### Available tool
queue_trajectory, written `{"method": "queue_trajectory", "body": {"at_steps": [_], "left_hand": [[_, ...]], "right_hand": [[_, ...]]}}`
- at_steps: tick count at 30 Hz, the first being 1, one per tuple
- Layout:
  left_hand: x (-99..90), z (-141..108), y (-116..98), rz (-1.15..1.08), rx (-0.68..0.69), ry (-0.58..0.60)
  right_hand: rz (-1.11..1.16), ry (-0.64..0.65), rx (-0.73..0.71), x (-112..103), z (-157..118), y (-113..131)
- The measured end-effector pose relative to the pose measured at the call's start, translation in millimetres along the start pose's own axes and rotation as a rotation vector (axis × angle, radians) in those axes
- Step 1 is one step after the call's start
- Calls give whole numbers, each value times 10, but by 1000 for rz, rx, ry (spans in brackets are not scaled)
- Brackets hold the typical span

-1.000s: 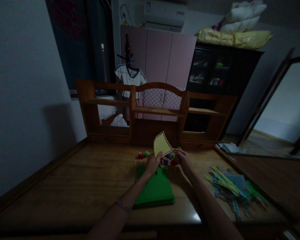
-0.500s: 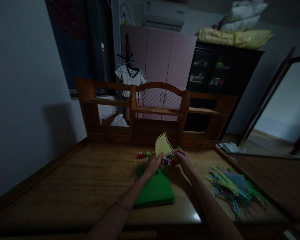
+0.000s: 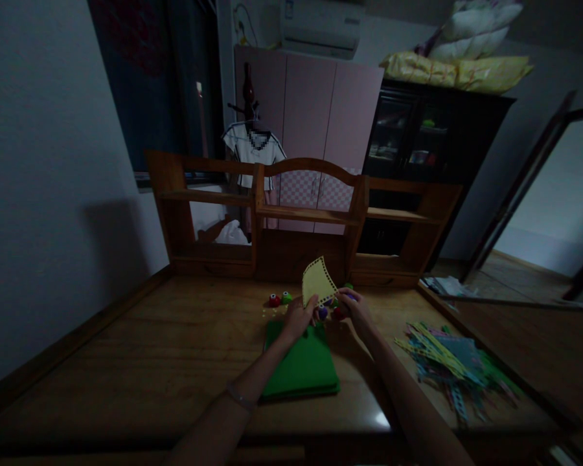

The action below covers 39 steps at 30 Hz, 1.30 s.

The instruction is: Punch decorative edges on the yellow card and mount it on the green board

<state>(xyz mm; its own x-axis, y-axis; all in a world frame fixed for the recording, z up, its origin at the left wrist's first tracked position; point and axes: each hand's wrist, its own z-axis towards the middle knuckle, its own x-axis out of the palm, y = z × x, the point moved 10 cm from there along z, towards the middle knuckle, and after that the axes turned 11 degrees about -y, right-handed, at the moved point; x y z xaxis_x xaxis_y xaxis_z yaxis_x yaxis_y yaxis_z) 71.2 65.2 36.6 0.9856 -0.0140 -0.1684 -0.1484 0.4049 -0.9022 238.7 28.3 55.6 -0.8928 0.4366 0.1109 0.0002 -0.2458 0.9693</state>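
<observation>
A yellow sheet (image 3: 317, 285) with a row of dark holes along its edges is held up, tilted, above the table. My left hand (image 3: 300, 318) is closed on its lower left part, thumb on the near face. At the lower right corner, my right hand (image 3: 354, 307) is closed in a pinch; its fingertips are small and dim. Under my left wrist lies a stack of green sheets (image 3: 304, 366). Small round toys with eyes surround my hands: a red one (image 3: 274, 300), a green one (image 3: 286, 298) and a purple one (image 3: 322, 312), plus others partly hidden.
Tiny yellow bits (image 3: 268, 312) are scattered left of my left hand. A loose pile of coloured strips and sheets (image 3: 447, 356) lies on the table's right side. A wooden shelf unit (image 3: 306, 217) stands along the table's back edge, and a wall (image 3: 78, 226) rises at the left.
</observation>
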Motion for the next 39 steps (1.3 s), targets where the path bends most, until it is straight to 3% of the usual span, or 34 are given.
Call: {"method": "queue_trajectory", "body": {"at_steps": [14, 39], "left_hand": [[-13, -6, -34, -42, -4, -8], [-5, 8, -14, 1, 4, -6]], "right_hand": [[46, 69, -4, 47, -2, -10], [24, 21, -2, 17, -20, 32]]}}
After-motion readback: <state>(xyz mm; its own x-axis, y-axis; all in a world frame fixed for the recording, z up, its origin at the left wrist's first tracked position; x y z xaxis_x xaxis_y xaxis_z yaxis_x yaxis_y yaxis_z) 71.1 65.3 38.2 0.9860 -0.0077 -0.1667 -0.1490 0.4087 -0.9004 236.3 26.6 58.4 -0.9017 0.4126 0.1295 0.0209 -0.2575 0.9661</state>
